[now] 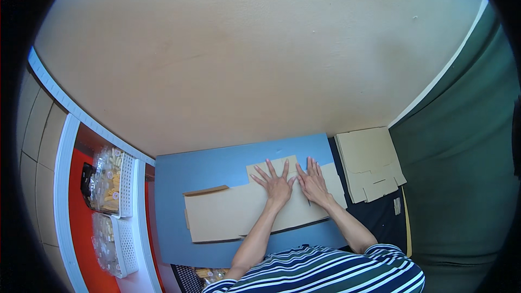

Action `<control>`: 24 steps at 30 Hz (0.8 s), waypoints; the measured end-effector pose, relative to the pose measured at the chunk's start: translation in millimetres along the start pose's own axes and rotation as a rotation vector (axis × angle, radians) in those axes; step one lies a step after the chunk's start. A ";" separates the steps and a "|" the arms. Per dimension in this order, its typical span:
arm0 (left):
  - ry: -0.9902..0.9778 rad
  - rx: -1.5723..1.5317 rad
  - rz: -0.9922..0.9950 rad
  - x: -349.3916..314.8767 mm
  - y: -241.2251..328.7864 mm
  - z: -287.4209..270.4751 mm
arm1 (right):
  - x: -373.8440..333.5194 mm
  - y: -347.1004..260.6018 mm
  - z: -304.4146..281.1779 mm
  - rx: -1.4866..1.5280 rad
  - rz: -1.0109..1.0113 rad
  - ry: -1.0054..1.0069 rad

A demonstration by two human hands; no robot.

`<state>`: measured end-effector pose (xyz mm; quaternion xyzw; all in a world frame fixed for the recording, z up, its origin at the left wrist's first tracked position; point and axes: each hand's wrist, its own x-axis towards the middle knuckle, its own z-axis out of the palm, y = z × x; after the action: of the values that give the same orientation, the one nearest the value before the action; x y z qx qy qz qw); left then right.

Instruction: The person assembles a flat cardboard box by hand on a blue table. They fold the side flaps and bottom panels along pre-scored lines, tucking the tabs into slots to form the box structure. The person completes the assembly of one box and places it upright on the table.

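Observation:
A flattened brown cardboard box (222,214) lies across the blue tabletop (190,171), its flaps spread and one flap at the left folded up. My left hand (277,187) rests on the cardboard with its fingers spread wide. Close beside it, my right hand (313,182) lies on the same sheet, fingers stretched out, the thumbs of both hands near each other. A small dark thing shows by the right wrist, too small to name. Neither hand grips anything that I can see.
To the right, a stack of flat cardboard boxes (369,157) lies on a dark surface beside a green curtain (461,146). White baskets (126,184) with clear packs of food stand on a red and white shelf at the left. A beige wall (260,65) rises behind the table.

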<state>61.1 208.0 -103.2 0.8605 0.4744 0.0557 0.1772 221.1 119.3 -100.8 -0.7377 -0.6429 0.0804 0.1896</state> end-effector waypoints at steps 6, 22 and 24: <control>-0.004 0.029 0.007 -1.4 3.9 -3.0 | 39.4 -13.7 -9.2 -0.064 0.184 -0.086; 0.057 -0.473 -0.113 19.7 -15.9 -30.0 | 67.3 -45.6 27.8 0.163 0.265 -0.184; -0.012 -0.724 -0.105 23.0 -38.2 -42.7 | 79.4 -74.9 37.3 0.232 0.403 -0.082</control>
<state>32.0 256.6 -78.8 0.7169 0.4665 0.2056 0.4755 151.5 211.3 -96.3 -0.8205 -0.4763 0.2202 0.2269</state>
